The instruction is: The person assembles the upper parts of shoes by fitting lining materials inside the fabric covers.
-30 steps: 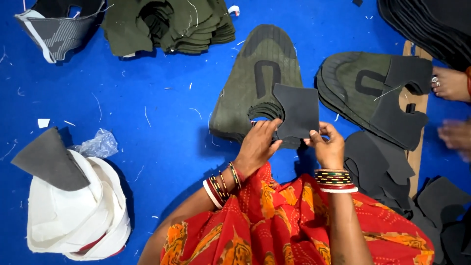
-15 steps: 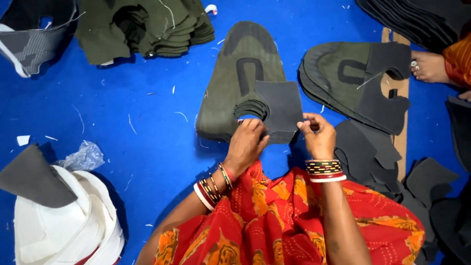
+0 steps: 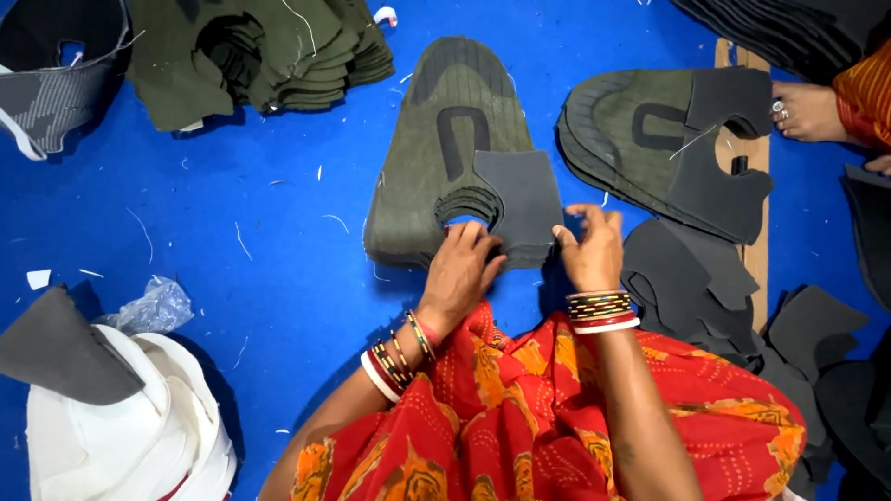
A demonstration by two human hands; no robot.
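A stack of olive-green shoe-upper pieces (image 3: 436,162) lies on the blue floor in front of me. A dark grey foam piece (image 3: 522,199) sits on the stack's near right part. My left hand (image 3: 459,269) presses on the near edge of the stack beside the grey piece, fingers together. My right hand (image 3: 590,246) pinches the grey piece's right edge. Both wrists carry bangles above my red and orange garment (image 3: 557,417).
A second olive stack (image 3: 640,139) with grey pieces lies right, on a wooden board (image 3: 756,269). Loose grey foam pieces (image 3: 691,278) lie near right. Olive pieces (image 3: 241,56) are piled far left. White material (image 3: 130,436) sits near left. Another person's foot (image 3: 806,109) rests far right.
The camera view has shifted a little. Both hands have lowered the grey piece onto the olive stack and now rest at its near edge.
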